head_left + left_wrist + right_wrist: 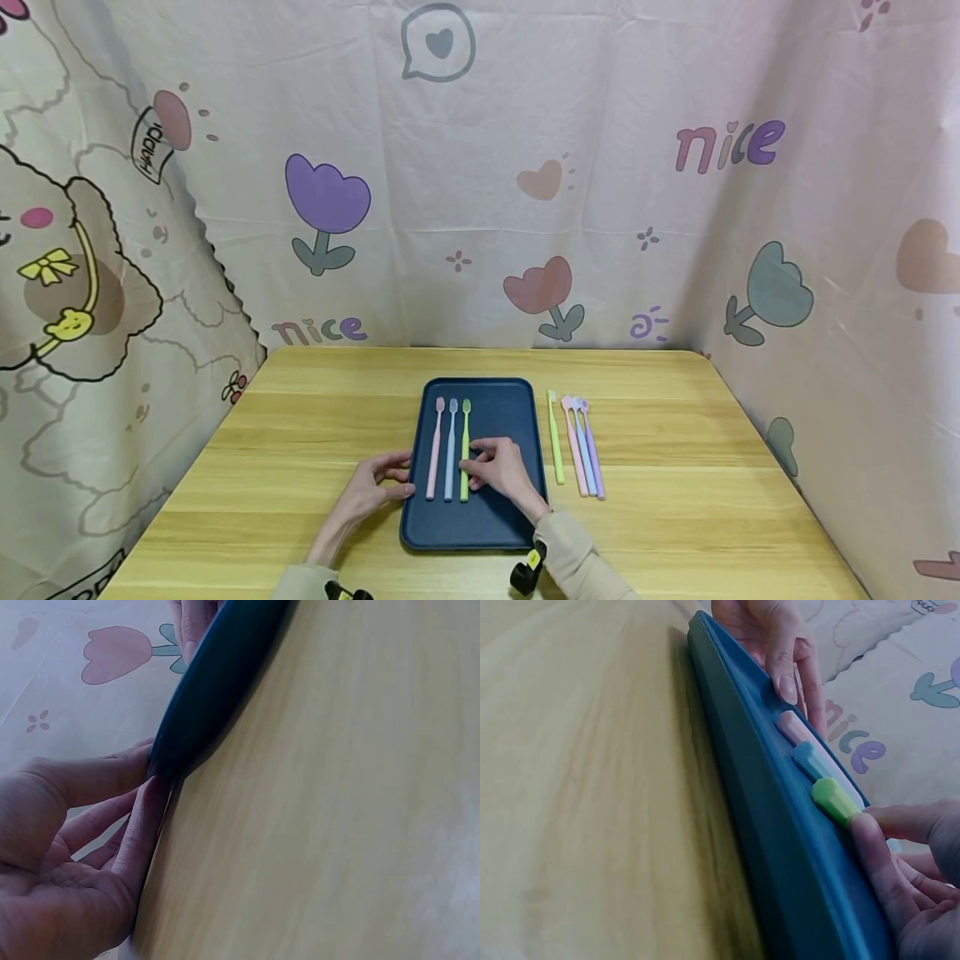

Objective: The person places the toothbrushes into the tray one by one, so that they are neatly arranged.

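Note:
On the dark blue tray lie a pink toothbrush, a blue toothbrush and a green toothbrush, side by side with heads toward the back. My right hand pinches the green toothbrush between thumb and fingertips; its handle end shows in the right wrist view. At the tray's left rim, my left hand holds the edge with thumb and fingers, seen close up in the left wrist view, where the hand meets the rim.
Right of the tray, a second green toothbrush lies on the wooden table. Close beside it are another pink toothbrush, a second blue one and a purple toothbrush. A printed curtain hangs behind the table.

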### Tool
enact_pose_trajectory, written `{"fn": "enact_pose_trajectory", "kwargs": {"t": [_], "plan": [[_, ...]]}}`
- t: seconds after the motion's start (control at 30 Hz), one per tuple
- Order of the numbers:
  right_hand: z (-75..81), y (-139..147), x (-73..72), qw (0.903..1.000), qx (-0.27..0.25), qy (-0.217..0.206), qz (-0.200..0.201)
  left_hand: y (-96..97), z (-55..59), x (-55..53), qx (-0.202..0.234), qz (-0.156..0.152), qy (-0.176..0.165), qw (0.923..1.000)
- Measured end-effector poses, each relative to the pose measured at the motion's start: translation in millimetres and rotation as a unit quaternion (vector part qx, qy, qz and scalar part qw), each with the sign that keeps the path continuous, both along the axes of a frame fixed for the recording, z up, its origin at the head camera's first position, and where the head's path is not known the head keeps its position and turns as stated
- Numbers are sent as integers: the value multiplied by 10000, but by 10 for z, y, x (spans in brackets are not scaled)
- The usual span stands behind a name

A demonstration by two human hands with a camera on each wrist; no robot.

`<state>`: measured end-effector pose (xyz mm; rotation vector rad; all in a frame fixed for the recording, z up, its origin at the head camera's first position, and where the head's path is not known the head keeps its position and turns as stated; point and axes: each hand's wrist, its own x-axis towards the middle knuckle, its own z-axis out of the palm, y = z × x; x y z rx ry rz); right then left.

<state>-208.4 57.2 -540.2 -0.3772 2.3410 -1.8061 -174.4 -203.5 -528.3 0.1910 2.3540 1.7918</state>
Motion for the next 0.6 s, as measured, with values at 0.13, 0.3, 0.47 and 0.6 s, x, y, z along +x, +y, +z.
{"fn": "enact_pose_trajectory", "kwargs": {"t": [0.13,0.3,0.47,0.6], "plan": [[49,80,14,9998,-105,91,128,2,-13,8,-35,11,-45,10000],[155,332,22,9982,-465,380,-37,0,-21,9,19,24,-63,10000],[184,749,27,9931,-624,573,-809,-2,-20,0,70,-3,-62,10000],[203,1118,18,9836,-349,519,-1693,-5,-20,-13,45,10,-53,10000]]}}
